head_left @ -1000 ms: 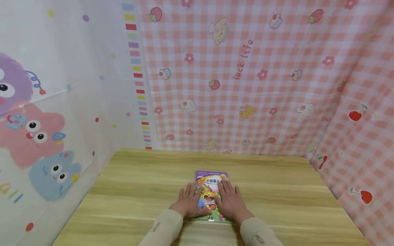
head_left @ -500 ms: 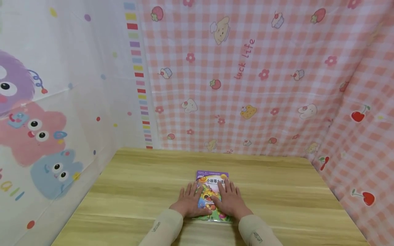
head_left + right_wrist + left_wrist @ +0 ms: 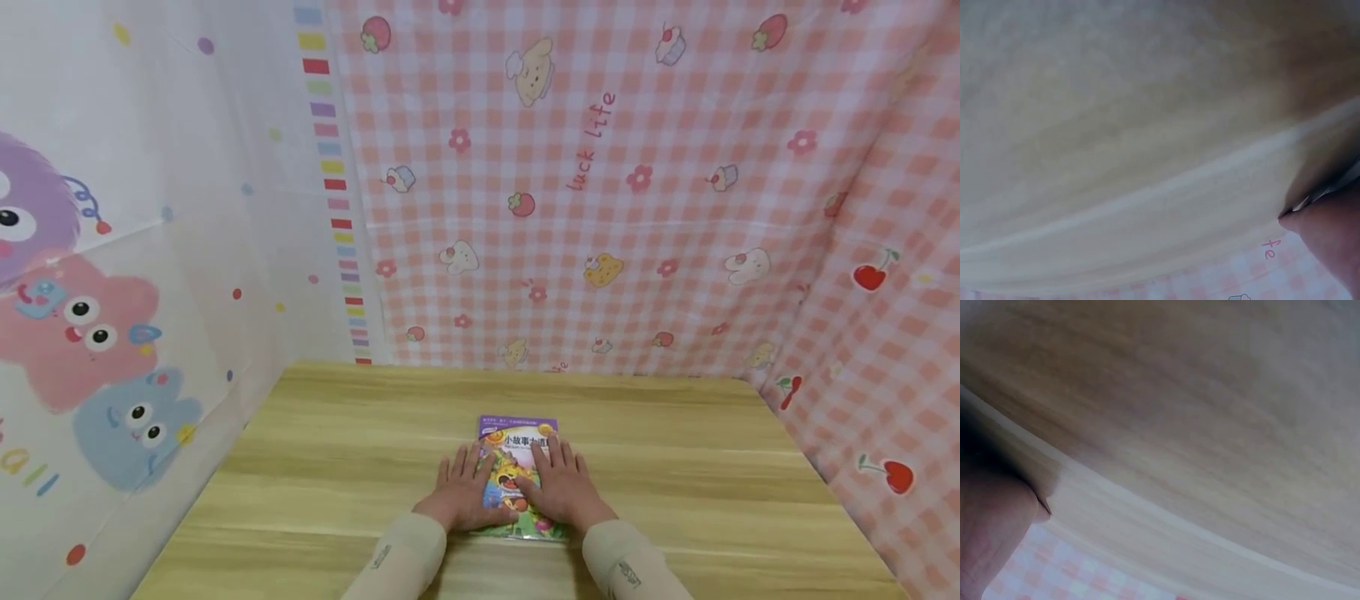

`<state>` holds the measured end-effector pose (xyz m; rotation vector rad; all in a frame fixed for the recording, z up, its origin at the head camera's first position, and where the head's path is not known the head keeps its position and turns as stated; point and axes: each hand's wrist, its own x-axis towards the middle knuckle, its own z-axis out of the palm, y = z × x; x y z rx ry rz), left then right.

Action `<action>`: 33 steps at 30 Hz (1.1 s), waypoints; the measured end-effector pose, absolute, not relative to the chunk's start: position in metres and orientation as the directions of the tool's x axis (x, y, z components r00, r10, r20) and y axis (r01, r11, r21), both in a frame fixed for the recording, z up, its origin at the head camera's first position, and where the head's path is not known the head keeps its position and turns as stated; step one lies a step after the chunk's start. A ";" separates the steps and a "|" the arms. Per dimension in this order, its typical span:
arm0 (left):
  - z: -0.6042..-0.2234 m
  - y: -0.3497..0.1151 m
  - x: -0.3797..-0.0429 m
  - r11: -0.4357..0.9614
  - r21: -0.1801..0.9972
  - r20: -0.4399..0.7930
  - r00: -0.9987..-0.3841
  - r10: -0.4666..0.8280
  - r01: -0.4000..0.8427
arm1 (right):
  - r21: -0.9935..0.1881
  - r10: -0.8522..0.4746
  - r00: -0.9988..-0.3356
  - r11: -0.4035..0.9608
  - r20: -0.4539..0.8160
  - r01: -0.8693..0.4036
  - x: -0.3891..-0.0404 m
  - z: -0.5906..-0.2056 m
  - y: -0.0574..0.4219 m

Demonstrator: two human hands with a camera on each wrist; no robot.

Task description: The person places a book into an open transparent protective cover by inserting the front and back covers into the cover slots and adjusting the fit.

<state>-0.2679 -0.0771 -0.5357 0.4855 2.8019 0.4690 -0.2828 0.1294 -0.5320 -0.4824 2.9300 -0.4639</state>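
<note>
A children's storybook (image 3: 512,479) with a purple top band and a colourful cartoon cover lies on the wooden table, its Chinese title partly covered. Across its left side rests my left hand (image 3: 461,493), fingers straight and spread, thumb stretched toward the lower middle of the cover. My right hand (image 3: 562,487) lies flat over the book's right side, fingertips near the title. In the left wrist view the left hand (image 3: 994,531) shows only at the lower left corner. The right wrist view has the right hand (image 3: 1329,228) at the right edge, with a thin strip of the book's edge beside it.
The wood-grain table (image 3: 337,450) extends on all sides of the book. Behind it hangs a pink checked cloth (image 3: 480,175), which continues down the right side. A white cloth (image 3: 225,167) with cartoon figures hangs along the left.
Both hands stay on the book. The right hand's thumb and fingers have shifted slightly, uncovering a little more of the title. The head view sways slightly.
</note>
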 end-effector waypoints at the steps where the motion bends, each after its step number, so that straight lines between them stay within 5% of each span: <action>1: -0.535 -0.077 -0.267 0.891 0.355 -0.199 -0.909 0.367 0.282 | -0.316 -0.329 -0.940 0.905 -0.093 -0.286 -0.283 -0.531 0.129; 17: -0.548 -0.077 -0.270 0.899 0.340 -0.189 -0.916 0.353 0.276 | -0.348 -0.333 -0.935 0.897 -0.121 -0.274 -0.284 -0.535 0.131; 33: -0.535 -0.078 -0.262 0.893 0.337 -0.158 -0.917 0.366 0.298 | -0.359 -0.347 -0.938 0.872 0.025 -0.332 -0.282 -0.543 0.131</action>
